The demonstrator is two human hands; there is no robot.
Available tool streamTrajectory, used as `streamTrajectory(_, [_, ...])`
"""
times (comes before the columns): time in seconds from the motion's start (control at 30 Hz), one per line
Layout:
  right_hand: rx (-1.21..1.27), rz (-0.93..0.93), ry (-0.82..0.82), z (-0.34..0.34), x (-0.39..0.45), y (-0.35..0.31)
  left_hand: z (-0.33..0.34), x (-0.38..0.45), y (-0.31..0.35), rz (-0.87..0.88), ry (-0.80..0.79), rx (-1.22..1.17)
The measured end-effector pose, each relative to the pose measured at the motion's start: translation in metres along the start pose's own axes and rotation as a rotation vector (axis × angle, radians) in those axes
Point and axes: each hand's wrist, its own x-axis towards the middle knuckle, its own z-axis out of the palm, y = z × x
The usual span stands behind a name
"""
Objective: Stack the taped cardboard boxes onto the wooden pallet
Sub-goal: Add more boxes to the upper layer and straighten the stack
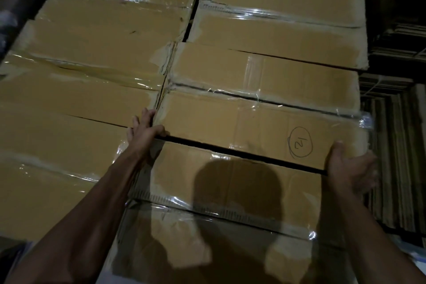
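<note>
Two bare hands are on one taped cardboard box, the marked box (pixel 260 108), one at each of its near corners. Nearest the person, below the grip, lies a lower box (pixel 232 189) with clear tape along its seam; the shadow of a head and shoulders falls across it. A dark gap separates it from the marked box above it.

The left hand (pixel 144 130) rests at the near left corner of the marked box, thumb hooked over the near edge and fingers stretched up into the seam between this box and the left-hand box (pixel 76 99). The right hand (pixel 350 168) cups the near right corner, thumb on top, fingers wrapped down the side out of sight. So both hands hold the box by its edges.

Just left of the right thumb, on the top face, is a hand-drawn circled number (pixel 300 142). Clear tape runs along the box's centre seam, further from the grip.

Beyond the hands, more taped boxes continue in two columns, among them a far right box (pixel 279 23) and a far left box (pixel 119 9). To the right of the right hand stand dark stacks of flat cardboard (pixel 396 145). The pallet cannot be seen.
</note>
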Motion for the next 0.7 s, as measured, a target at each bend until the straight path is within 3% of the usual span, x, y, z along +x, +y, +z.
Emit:
streamTrajectory(0.07, [-0.043, -0.018, -0.019, 0.001, -0.001, -0.002, 0.007, 0.0, -0.001, -0.005, 0.02, 0.066])
streamTrajectory(0.2, [-0.241, -0.037, -0.056, -0.002, -0.005, -0.01, 0.032, 0.0, -0.01, 0.058, 0.169, 0.482])
streamTrajectory(0.27, [-0.288, -0.041, -0.063, -0.002, -0.006, -0.013, 0.039, -0.003, -0.013, 0.078, 0.223, 0.573])
streamTrajectory(0.7, [-0.364, -0.034, -0.079, 0.001, -0.006, -0.013, 0.036, -0.001, -0.012, 0.066, 0.173, 0.654])
